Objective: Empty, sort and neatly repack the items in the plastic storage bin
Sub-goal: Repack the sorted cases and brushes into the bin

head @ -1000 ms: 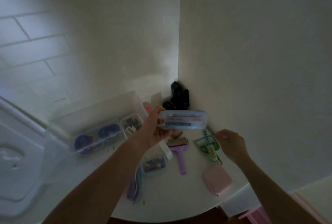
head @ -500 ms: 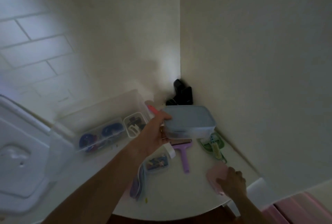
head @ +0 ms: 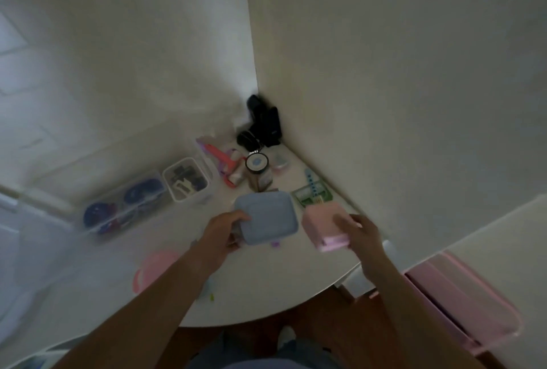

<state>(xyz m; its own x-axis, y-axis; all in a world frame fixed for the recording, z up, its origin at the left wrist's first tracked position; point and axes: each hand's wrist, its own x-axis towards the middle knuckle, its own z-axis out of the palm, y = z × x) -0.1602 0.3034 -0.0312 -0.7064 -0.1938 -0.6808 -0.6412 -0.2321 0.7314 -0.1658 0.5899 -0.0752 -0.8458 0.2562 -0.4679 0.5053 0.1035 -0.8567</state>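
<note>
My left hand [head: 223, 231] grips the left edge of a flat blue lidded box [head: 268, 217], held low over the white table [head: 266, 288]. My right hand [head: 359, 234] holds a pink square case [head: 324, 225] just right of the blue box. The clear plastic storage bin [head: 142, 191] stands at the back left, with blue round items and a small clear box of dark clips [head: 185, 179] inside. The picture is blurred.
Near the wall corner lie a black object [head: 263, 124], a round tin [head: 257, 162], a pink tool [head: 225, 161] and a green item [head: 312, 192]. A pink round thing [head: 151, 269] sits at the table's left front. A pink container [head: 461, 300] stands right of the table.
My right hand picked up the pink case from the table and lifted it beside the blue box. My left hand lowered the blue box and turned it flat. The view tilted downward.
</note>
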